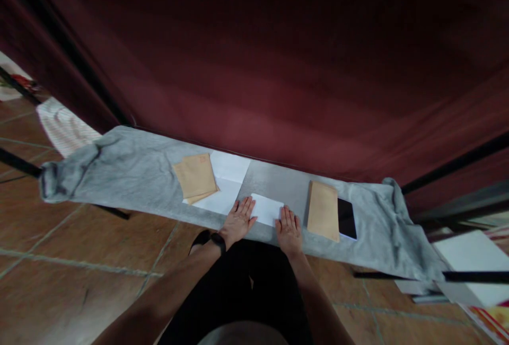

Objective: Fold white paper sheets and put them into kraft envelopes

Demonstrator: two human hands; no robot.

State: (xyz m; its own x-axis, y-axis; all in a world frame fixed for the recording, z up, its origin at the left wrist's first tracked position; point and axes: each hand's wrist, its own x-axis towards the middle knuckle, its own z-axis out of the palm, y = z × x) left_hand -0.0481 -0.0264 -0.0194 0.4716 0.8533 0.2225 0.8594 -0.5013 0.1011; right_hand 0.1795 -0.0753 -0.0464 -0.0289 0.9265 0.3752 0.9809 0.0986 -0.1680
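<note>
A folded sheet of white paper (pixel 267 209) lies flat on the grey cloth between my two hands. My left hand (pixel 238 221) rests on its left end, fingers stretched out and flat. On the right end lies my right hand (pixel 289 230), also flat with its fingers extended. Left of my left hand are brown envelopes (pixel 195 175), overlapping each other on top of larger white sheets (pixel 230 167). To the right of my right hand sits a stack of brown envelopes (pixel 323 210), with a dark-screened phone or tablet (pixel 347 219) beside it.
The narrow bench is covered with a grey cloth (pixel 131 170), bunched at both ends. A dark red curtain (pixel 254 80) hangs behind it. Black metal bars (pixel 477 159) flank the bench. White boards (pixel 477 263) and printed packaging lie at the lower right, above the tiled floor (pixel 99 281).
</note>
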